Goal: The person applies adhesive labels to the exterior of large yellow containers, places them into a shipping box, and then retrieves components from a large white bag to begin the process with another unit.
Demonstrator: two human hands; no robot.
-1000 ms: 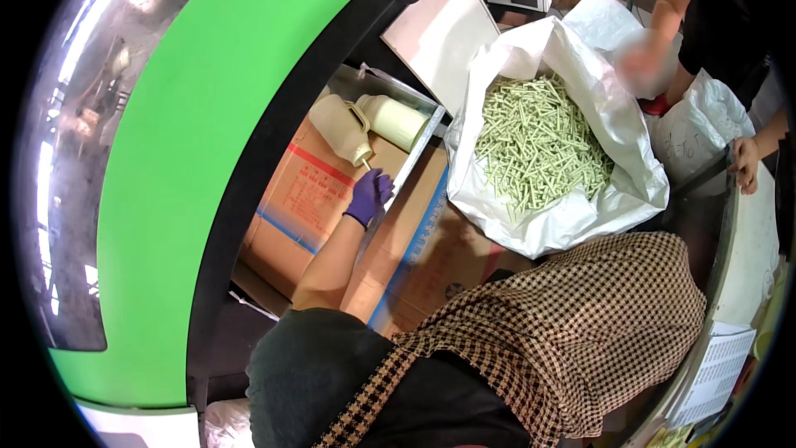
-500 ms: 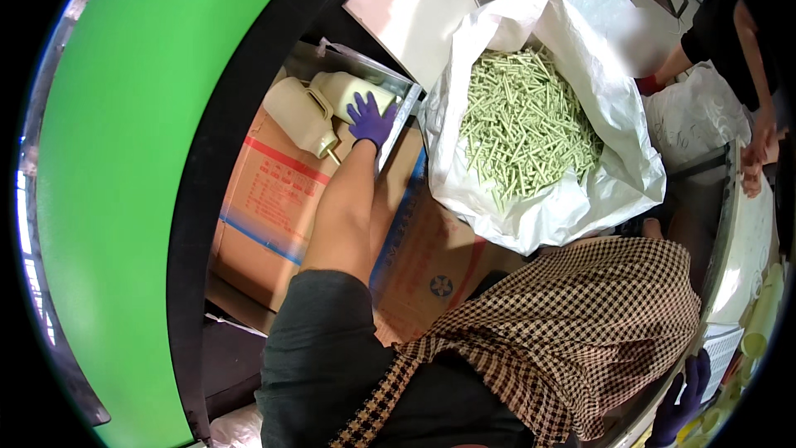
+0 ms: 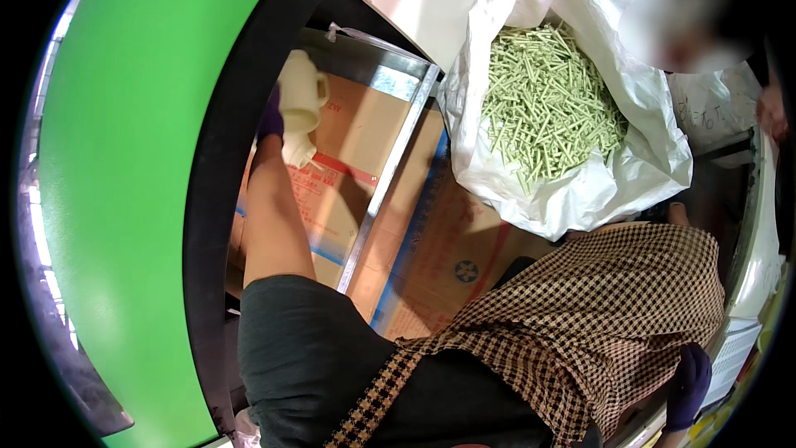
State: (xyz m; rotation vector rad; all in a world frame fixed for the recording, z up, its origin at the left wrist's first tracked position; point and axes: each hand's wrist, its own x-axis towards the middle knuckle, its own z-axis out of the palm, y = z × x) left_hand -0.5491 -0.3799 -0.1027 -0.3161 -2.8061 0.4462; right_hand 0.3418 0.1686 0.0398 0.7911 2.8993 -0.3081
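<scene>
Beside the left hand [image 3: 271,118] is a rounded plastic jug [image 3: 298,93].

Purple-gloved hands [image 3: 271,120]: two are showing
Cream jugs [image 3: 298,95]: two are overlapping, far left
White sacks [image 3: 572,214], far right: two are showing
Green sticks [image 3: 551,104]: many are lying heaped, uncountable
Checkered apron [image 3: 597,299]: one is showing

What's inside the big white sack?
The white sack holds a heap of short pale green sticks; whatever lies beneath the top layer is covered.
</scene>
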